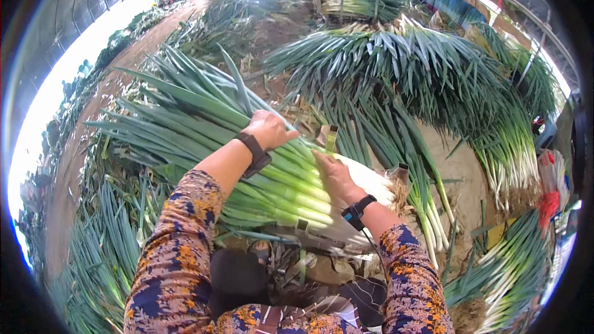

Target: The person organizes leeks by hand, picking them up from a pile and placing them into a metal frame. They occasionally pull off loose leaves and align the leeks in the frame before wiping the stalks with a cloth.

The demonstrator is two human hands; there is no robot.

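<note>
A thick bundle of green onions (272,201) lies across a low metal stand in front of me, leaves to the far left, white stems and roots to the right. My left hand (270,130) is closed over the stalks at the bundle's far edge, where green leaf meets paler stalk. Lower along the white stems, my right hand (339,179) is pressed onto the onions with its fingers curled over them. Part of its grip is hidden. A metal upright (330,138) of the stand rises just beyond the bundle.
A long heap of green onions (396,62) stretches across the back right. Loose green onions (427,210) lie right of the stand, and more leaves (102,241) are at left. Another bundle (349,5) rests on a stand near a seated person. A red bag (549,192) hangs at right.
</note>
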